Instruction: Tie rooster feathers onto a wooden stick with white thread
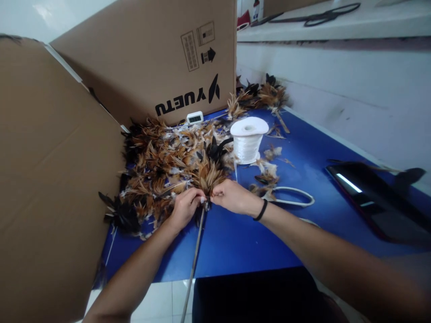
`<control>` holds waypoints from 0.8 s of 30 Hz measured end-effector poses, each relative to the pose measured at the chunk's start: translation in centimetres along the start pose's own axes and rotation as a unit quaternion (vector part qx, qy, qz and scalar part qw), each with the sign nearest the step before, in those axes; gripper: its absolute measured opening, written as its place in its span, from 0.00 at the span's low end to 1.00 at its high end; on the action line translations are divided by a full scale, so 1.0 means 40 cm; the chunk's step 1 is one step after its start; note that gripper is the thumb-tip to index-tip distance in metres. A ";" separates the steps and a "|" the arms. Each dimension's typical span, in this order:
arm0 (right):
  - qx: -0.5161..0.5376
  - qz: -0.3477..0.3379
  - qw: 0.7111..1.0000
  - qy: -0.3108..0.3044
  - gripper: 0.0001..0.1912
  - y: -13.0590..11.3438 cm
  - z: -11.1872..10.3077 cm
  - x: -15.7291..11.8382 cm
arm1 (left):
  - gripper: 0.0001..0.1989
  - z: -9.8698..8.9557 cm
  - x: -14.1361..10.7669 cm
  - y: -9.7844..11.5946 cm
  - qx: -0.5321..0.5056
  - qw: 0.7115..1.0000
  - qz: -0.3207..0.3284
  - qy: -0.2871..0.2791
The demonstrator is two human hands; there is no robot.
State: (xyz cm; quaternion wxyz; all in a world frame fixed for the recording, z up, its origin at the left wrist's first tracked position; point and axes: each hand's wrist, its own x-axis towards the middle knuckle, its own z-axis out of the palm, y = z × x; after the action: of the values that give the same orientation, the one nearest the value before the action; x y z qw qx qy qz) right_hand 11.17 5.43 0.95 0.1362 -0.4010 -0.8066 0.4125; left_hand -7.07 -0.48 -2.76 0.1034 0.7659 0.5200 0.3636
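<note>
Both of my hands meet where a bundle of brown and black feathers (207, 175) joins a thin stick (197, 249), like a feather duster. With thumb and fingers pinched, my left hand (185, 207) grips the bundle's base. A small whitish bit shows at its fingertips. Right beside it, my right hand (233, 197) is closed, fingertips together; what they pinch is too small or hidden to tell. The stick runs down past the table edge. Just behind my right hand stands a spool of white ribbon or string (248, 141).
Loose feathers (161, 157) cover the left of the blue table (232, 251). Cardboard panels (141, 54) wall off the left and back. A small white digital display (195, 118), a pale ring (294, 197) and a dark phone or tablet (377, 199) lie around. Scissors (332, 15) rest on the ledge.
</note>
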 end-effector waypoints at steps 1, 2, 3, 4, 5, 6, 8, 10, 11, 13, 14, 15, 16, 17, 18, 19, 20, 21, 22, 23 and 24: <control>-0.034 -0.010 0.999 0.003 0.10 -0.005 -0.001 -0.009 | 0.04 0.004 -0.001 -0.002 -0.013 1.000 -0.019 -0.004; -0.059 -0.019 0.998 0.006 0.11 -0.010 -0.002 -0.017 | 0.03 0.009 -0.002 -0.005 -0.031 0.999 -0.041 -0.007; -0.080 -0.028 0.996 0.009 0.11 -0.014 -0.003 -0.025 | 0.02 0.013 -0.003 -0.007 -0.053 0.997 -0.063 -0.009; -0.099 -0.036 0.994 0.012 0.11 -0.017 -0.003 -0.032 | 0.03 0.017 -0.003 -0.010 -0.075 0.994 -0.084 -0.011; -0.115 -0.043 0.992 0.014 0.11 -0.018 -0.003 -0.038 | 0.04 0.021 -0.004 -0.012 -0.091 0.991 -0.098 -0.014; -0.131 -0.049 0.990 0.015 0.12 -0.019 -0.002 -0.043 | 0.05 0.023 -0.004 -0.014 -0.100 0.989 -0.107 -0.017; -0.159 -0.049 0.986 0.020 0.12 -0.018 -0.001 -0.052 | 0.06 0.024 -0.004 -0.016 -0.097 0.989 -0.109 -0.028; -0.168 -0.041 0.985 0.029 0.10 -0.018 0.001 -0.056 | 0.05 0.022 -0.002 -0.014 -0.085 0.990 -0.106 -0.034; -0.164 -0.035 0.985 0.034 0.09 -0.019 0.001 -0.057 | 0.05 0.021 0.000 -0.013 -0.080 0.991 -0.104 -0.035; -0.138 -0.024 0.989 0.042 0.12 -0.020 0.001 -0.057 | 0.04 0.019 0.002 -0.010 -0.072 0.992 -0.101 -0.034; -0.124 -0.019 0.991 0.045 0.16 -0.021 0.000 -0.056 | 0.04 0.019 0.004 -0.008 -0.069 0.992 -0.098 -0.033; -0.112 -0.013 0.992 0.048 0.18 -0.021 -0.001 -0.056 | 0.04 0.019 0.005 -0.006 -0.067 0.993 -0.096 -0.031; -0.103 -0.008 0.993 0.052 0.20 -0.020 -0.002 -0.056 | 0.04 0.019 0.006 -0.004 -0.067 0.993 -0.093 -0.030; -0.096 -0.005 0.994 0.054 0.20 -0.020 -0.003 -0.057 | 0.04 0.019 0.006 -0.002 -0.066 0.993 -0.091 -0.028; -0.090 -0.005 0.994 0.055 0.19 -0.018 -0.005 -0.058 | 0.04 0.019 0.007 -0.001 -0.065 0.994 -0.089 -0.027; -0.086 -0.010 0.995 0.055 0.16 -0.017 -0.007 -0.060 | 0.04 0.019 0.008 0.001 -0.062 0.994 -0.087 -0.026; -0.081 -0.019 0.995 0.052 0.13 -0.016 -0.008 -0.062 | 0.04 0.018 0.009 0.002 -0.060 0.994 -0.084 -0.025; -0.077 -0.030 0.995 0.048 0.11 -0.016 -0.010 -0.065 | 0.04 0.018 0.011 0.003 -0.057 0.995 -0.080 -0.024; -0.073 -0.041 0.996 0.042 0.09 -0.017 -0.011 -0.067 | 0.03 0.017 0.012 0.004 -0.054 0.996 -0.073 -0.023; -0.071 -0.050 0.996 0.037 0.08 -0.018 -0.012 -0.070 | 0.03 0.017 0.014 0.005 -0.050 0.996 -0.065 -0.022; -0.070 -0.056 0.995 0.032 0.07 -0.020 -0.012 -0.072 | 0.03 0.016 0.015 0.006 -0.044 0.997 -0.054 -0.021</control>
State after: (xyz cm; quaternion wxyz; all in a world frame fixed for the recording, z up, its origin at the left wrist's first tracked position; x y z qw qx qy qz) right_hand 12.84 3.26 2.21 0.1563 -0.3761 -0.8500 0.3340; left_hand -6.36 0.10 -2.83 0.1678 0.7391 0.5415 0.3638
